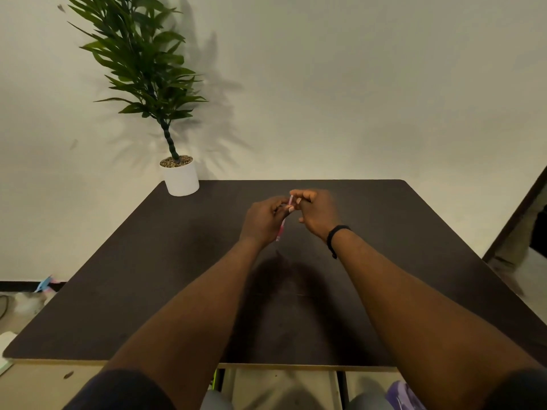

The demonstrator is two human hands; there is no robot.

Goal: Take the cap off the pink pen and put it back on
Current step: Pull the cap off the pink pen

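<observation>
We see a dark table (pixel 414 261) filling the middle of the frame, its far edge running straight along the pale wall (pixel 355 84) and its near edge crossing the lower part of the picture just above our lap. The only thing standing on it is a potted plant (pixel 180 179) in a white pot at the far left corner, touching or nearly touching the wall, so the broad surface to the left, right and front of the hands lies open. Both forearms reach forward from the bottom of the frame and meet above the centre of the table, well apart from every edge. Our left hand (pixel 263 220) is curled closed around the barrel of the pink pen (pixel 282 226), fingers wrapped and thumb on top. Our right hand (pixel 316 214), with a black band (pixel 336 232) at the wrist, is pinched with thumb and fingertips closed on the upper end of the pen, where the pale cap (pixel 291 201) shows between the two hands. The pen's long axis runs nearly vertical in the frame, leaning slightly: its lower end points down towards us, below the left hand, and its capped end points up and a little right, towards the wall. Whether the cap is fully seated we cannot tell.
</observation>
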